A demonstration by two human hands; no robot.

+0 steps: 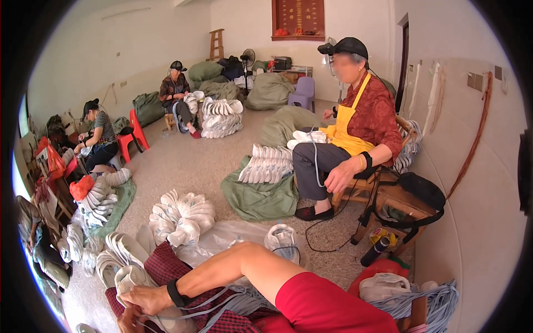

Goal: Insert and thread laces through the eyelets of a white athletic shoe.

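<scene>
At the lower left, over my lap, my two hands are close together at a pale shoe. My right hand, with a black band on its wrist, is bent over the shoe, fingers drawn in at its edge; I cannot tell whether they pinch the shoe or a lace. My left hand is just below, partly cut off by the picture's edge, so its grip cannot be told. Grey-blue laces trail from beside the shoe across a dark red checked cloth. Beyond, a ring of white shoe pieces lies on the floor, near a clear plastic sheet and a single white shoe. To the right sits a person in a yellow apron.
</scene>
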